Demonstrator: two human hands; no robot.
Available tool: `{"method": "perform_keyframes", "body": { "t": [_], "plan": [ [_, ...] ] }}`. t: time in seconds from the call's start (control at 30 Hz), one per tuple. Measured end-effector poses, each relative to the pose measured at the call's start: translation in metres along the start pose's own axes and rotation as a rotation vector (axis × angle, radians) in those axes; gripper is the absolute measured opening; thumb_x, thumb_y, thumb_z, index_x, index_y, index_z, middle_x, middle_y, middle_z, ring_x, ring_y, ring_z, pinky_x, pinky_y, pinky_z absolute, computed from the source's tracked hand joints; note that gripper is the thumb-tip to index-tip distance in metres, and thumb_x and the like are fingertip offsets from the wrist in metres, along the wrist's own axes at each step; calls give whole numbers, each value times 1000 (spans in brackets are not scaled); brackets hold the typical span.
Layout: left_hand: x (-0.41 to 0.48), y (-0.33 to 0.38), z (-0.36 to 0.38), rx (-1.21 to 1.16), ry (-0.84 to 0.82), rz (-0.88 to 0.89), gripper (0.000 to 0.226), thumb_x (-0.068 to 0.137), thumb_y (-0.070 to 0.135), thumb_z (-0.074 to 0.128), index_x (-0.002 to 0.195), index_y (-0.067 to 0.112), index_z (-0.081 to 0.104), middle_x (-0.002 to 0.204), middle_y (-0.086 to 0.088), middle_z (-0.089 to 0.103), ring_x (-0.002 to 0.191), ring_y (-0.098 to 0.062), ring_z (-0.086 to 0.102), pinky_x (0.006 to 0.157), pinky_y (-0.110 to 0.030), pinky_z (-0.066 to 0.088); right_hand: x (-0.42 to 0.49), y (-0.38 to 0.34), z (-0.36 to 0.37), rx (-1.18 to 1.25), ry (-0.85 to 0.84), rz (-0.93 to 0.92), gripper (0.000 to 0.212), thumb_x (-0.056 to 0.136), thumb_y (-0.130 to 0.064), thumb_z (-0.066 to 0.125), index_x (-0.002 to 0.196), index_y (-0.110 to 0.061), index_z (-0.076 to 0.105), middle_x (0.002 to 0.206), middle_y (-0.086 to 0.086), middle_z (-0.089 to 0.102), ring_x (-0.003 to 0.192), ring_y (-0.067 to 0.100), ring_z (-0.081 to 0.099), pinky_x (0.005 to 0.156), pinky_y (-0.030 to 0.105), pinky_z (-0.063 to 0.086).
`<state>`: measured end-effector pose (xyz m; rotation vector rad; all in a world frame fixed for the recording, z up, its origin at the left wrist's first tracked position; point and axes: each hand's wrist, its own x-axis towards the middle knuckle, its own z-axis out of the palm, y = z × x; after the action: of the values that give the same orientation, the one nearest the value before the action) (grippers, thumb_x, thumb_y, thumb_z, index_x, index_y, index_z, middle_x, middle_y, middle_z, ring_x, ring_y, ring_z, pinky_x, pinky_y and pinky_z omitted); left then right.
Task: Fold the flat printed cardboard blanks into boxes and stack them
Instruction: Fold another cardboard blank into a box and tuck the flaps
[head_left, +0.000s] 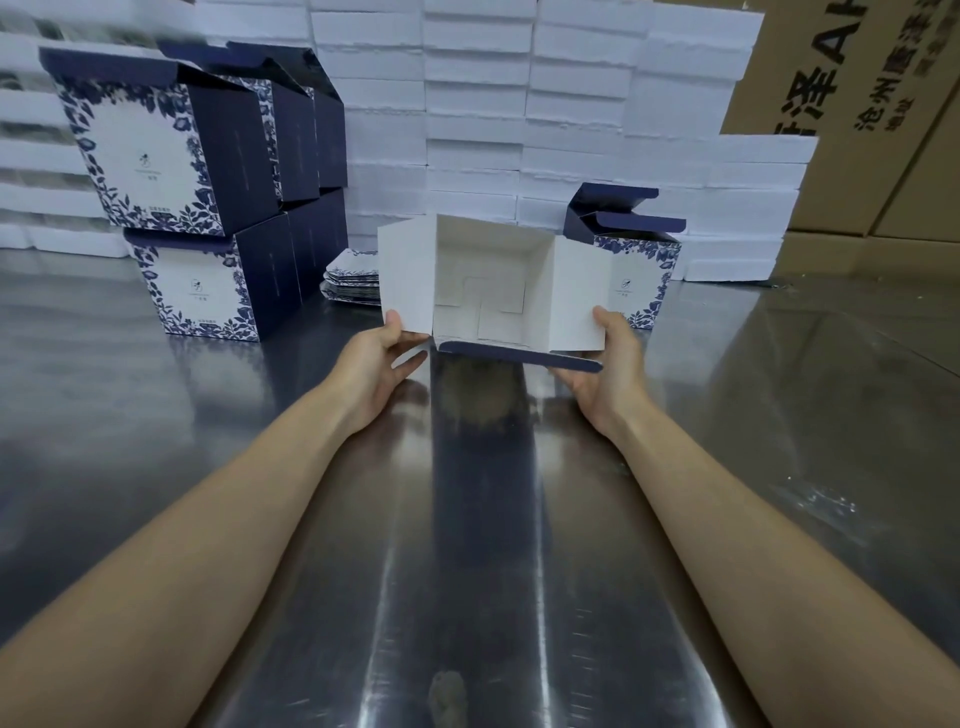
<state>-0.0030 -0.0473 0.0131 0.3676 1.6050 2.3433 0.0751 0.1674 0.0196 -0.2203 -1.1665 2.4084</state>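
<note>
White inside, navy outside, a half-folded box (493, 265) is held over a steel table (208, 415), its open mouth facing the camera. Both forearms reach straight forward, palms turned inward. The left hand (384, 364) pinches the left side flap and the right hand (608, 369) grips the right flap, thumbs on top. Finished boxes (176, 208) stand stacked at far left.

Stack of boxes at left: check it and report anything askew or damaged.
No damage shows. The upper front box sits shifted left of the lower box beneath it, overhanging slightly and looking tilted, though the wide-angle lens may exaggerate that.
</note>
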Motion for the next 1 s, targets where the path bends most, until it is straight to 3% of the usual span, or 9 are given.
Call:
{"method": "perform_keyframes", "body": {
  "t": [0.13,0.27,0.37,0.47,0.6,0.67,0.8,0.9,1.0],
  "plan": [
    [4,1,-3,-36,37,-8,44,106,33,36,90,-1,59,103,-12,64,102,-15,63,99,-32,48,1,2,2,-16,41,-10,17,96,-15,41,96,-16,59,82,-2,71,81,16,66,58,29,57],
    [6,-1,2,-8,117,57,35,102,46,41,98,18,61,101,5,72,94,-5,68,80,-24,50,-2,8,5,-128,-14,-181,19,95,-11,50,83,-18,62,74,-7,71,75,11,68,62,31,58],
    [5,-1,7,-34,163,289,19,103,26,42,98,12,55,94,-3,66,79,-12,68,77,-27,52,-9,10,14,-121,-132,-225,4,96,-19,56,96,-18,60,83,-3,72,76,14,70,67,31,58],
    [-1,10,10,-166,232,477,18,101,27,41,106,12,50,104,-6,60,81,-19,65,77,-29,53,-16,0,23,-34,-219,-120,37,92,-46,54,116,-18,55,92,5,74,67,17,70,60,22,56],
    [-7,19,8,-301,380,527,19,105,26,40,119,16,47,126,-4,55,107,-18,66,86,-29,56,-16,-4,19,-137,26,-228,31,94,-36,60,113,-11,62,68,-1,61,50,5,53,48,13,43],
    [-9,17,7,-180,412,486,17,104,25,40,117,17,49,122,-1,55,107,-13,63,81,-26,54,-12,-1,10,-365,143,-329,33,93,-21,64,124,-12,58,82,-5,58,64,-2,54,62,11,45],
    [-5,4,10,43,379,344,17,103,24,43,116,17,52,119,3,53,108,-9,55,82,-24,49,-4,5,-2,-551,35,-178,67,92,-16,62,150,-23,29,150,-5,39,134,7,40,98,22,30],
    [-2,-8,14,191,261,235,16,101,32,48,115,27,54,126,9,54,104,1,53,75,-19,45,-2,7,-1,-642,-103,-85,75,93,-17,61,154,-27,19,155,-8,32,139,8,34,100,25,25],
    [-1,-14,14,291,108,180,29,100,42,46,125,30,52,124,24,54,119,-1,49,82,-18,40,-5,8,3,-707,-204,-87,68,95,-21,59,153,-26,25,143,-11,45,123,-5,47,99,22,31]
  ]
}}
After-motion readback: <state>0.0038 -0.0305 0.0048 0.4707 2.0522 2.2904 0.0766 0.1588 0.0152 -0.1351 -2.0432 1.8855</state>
